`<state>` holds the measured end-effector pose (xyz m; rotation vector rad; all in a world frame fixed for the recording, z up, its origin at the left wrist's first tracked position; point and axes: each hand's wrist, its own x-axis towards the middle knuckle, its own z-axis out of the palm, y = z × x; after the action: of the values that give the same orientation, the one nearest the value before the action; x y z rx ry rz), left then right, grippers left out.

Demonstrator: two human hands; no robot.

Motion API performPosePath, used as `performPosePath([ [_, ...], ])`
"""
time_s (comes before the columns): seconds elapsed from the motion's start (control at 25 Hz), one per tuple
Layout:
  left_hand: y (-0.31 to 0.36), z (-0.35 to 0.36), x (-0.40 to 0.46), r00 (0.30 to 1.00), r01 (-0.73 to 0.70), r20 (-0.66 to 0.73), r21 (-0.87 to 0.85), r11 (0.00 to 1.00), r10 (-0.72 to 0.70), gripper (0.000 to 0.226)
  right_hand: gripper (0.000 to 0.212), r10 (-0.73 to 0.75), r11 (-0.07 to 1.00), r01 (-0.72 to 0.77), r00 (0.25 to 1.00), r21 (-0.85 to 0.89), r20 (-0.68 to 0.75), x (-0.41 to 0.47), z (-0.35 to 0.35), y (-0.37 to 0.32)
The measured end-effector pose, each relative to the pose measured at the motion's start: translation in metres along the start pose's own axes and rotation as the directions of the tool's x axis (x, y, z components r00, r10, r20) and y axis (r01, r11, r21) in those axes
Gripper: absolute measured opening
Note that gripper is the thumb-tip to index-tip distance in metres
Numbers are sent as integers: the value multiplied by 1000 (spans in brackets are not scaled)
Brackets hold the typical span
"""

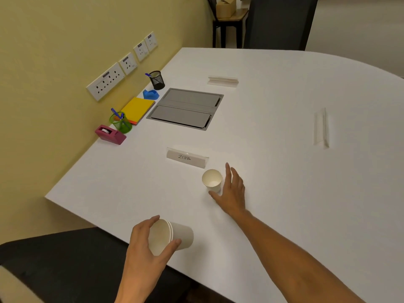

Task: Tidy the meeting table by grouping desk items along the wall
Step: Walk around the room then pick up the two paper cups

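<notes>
- Stacked cups [172, 237] are gripped sideways by the left hand [143, 243], over the bench [273, 193] edge.
- Right hand [232, 193] is spread, fingers beside the upright cup [212, 180].

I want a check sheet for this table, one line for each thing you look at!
Surface: white table, grey hatch set in it.
Job's things: along the wall, pink tape dispenser, green pen cup, yellow pad, blue tape holder, black mesh cup.
Clutter: paper cup standing; name card; two clear card stands.
Hands: left hand holds stacked cups tilted; right hand open beside the standing cup.
Cables: nothing seen.
Surroundings: wall sockets, dark chair, cardboard box.
</notes>
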<state>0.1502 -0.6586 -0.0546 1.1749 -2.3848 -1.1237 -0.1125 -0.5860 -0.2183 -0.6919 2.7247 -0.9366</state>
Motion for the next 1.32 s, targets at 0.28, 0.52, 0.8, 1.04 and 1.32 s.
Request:
performPosePath([
  [0.28, 20, -1, -27, 991, -72, 98, -176, 982, 90, 64, 75, -440, 816, 280, 868, 505, 229, -137, -95, -64],
  [0.52, 28, 0, -62, 946, -246, 156, -228, 942, 285, 45, 82, -349, 919, 221, 840, 325, 416, -217, -151, -84],
  [0.8, 31, 18, -97, 838, -484, 163, -216, 848, 520, 47, 79, -162, 971, 73, 900, 227, 404, -281, -179, -63],
  [1.04, 53, 38, -126, 770, -528, 221, -306, 792, 599, 40, 75, -128, 982, 74, 939, 176, 319, -317, -215, -41],
  [1.32, 95, 62, -155, 646, -391, 525, -395, 831, 554, 18, 76, -38, 979, -4, 977, 202, 208, -373, -271, 29],
])
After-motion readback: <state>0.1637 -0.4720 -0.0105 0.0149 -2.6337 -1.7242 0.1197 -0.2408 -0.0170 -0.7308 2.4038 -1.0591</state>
